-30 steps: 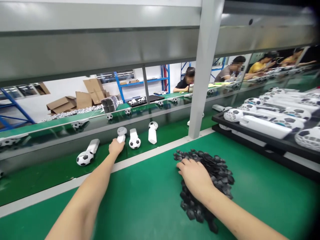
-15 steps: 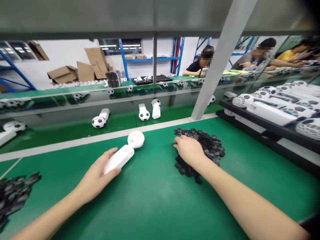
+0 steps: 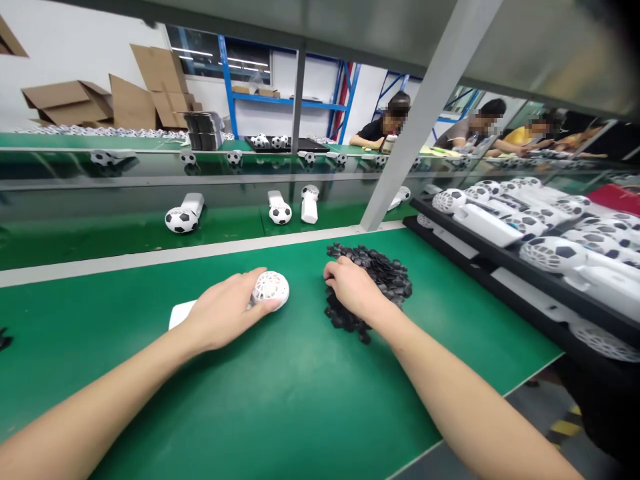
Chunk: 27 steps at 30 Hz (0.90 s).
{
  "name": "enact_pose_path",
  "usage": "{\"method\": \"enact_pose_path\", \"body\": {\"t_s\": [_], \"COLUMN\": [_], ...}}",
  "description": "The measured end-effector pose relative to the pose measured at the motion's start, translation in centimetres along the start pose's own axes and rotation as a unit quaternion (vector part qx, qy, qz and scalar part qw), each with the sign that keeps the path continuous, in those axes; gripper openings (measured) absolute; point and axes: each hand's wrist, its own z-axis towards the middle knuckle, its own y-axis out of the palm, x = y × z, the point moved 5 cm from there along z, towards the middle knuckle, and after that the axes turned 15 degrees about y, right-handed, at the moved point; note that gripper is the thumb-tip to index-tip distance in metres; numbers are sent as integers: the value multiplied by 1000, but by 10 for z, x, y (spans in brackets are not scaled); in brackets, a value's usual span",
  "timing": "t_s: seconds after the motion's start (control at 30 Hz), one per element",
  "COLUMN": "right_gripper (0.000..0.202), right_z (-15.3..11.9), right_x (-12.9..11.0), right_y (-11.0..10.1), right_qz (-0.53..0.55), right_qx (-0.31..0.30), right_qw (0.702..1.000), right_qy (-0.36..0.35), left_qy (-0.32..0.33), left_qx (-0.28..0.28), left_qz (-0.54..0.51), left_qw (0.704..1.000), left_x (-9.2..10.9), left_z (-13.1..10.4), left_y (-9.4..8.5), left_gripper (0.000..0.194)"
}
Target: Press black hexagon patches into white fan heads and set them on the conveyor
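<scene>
My left hand (image 3: 225, 308) is closed around a white handheld fan (image 3: 273, 288) with a round slotted head. Its fingers and thumb grip near the head, while the end of the handle shows behind the palm. To the right, my right hand (image 3: 353, 283) rests at the left side of a pile of small flat black pieces (image 3: 387, 273). The fingers there are curled together, and whatever they may pinch is hidden. Green tabletop (image 3: 300, 387) lies beneath both hands.
Stacked black trays (image 3: 480, 247) of football-patterned fans stand at the right. Beyond the white edge strip, several such fans (image 3: 183, 219) lie on a green conveyor. A slanted grey post (image 3: 405, 127) rises at the table's far edge. Several people (image 3: 385, 123) sit across the line.
My left hand has slid along the fan from the handle end up to its head, and the fan lies flatter. My right hand stays at the black pile. The view has shifted.
</scene>
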Motion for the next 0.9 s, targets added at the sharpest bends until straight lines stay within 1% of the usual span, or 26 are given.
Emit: {"method": "enact_pose_path", "body": {"t_s": [0.07, 0.13, 0.2, 0.23, 0.33, 0.43, 0.53, 0.57, 0.6, 0.63, 0.7, 0.73, 0.77, 0.9], "right_gripper": [9, 9, 8, 8, 10, 12, 13, 15, 15, 14, 12, 11, 11, 9], "right_z": [-1, -2, -4, -5, -8, -11, -14, -14, -15, -16, -19, -21, -24, -36], "right_x": [-1, -5, -10, -12, -17, -22, -25, -26, -28, -29, -31, -32, -34, -40], "right_y": [-3, -8, -12, -14, -13, -8, -2, -1, -3, -6, -16, -20, -24, -29], "right_qz": [3, 17, 64, 102, 221, 292, 345, 352, 350, 341, 315, 307, 307, 333], "right_qx": [3, 22, 34, 31, -22, -96, -174, -183, -173, -144, -55, -19, 2, 13], "right_qw": [1000, 999, 996, 993, 973, 950, 921, 916, 918, 924, 936, 936, 933, 919], "right_qy": [-8, -28, -49, -55, -67, -63, -48, -55, -72, -96, -150, -173, -188, -212], "left_qy": [-10, -26, -34, -37, -34, 5, 36, 35, 32, 27, 17, 14, 13, 16], "left_qx": [-3, -7, -5, -2, 19, 46, 34, 29, 27, 28, 32, 34, 36, 45], "left_qz": [-1, 0, -1, -1, -1, -8, -29, -34, -38, -39, -39, -37, -34, -26], "left_qw": [1000, 1000, 999, 999, 999, 999, 998, 998, 998, 998, 999, 999, 999, 999], "left_x": [2, 1, 1, 1, 0, 0, 1, 1, 1, 1, 3, 5, 7, 11], "left_z": [4, 5, 7, 7, 8, 6, 5, 4, 4, 3, 1, 0, -1, -3], "left_y": [1, 2, 2, 3, 4, 3, 4, 5, 5, 5, 6, 6, 7, 8], "left_gripper": [63, 63, 64, 65, 66, 69, 68, 66, 65, 64, 63, 62, 62, 60]}}
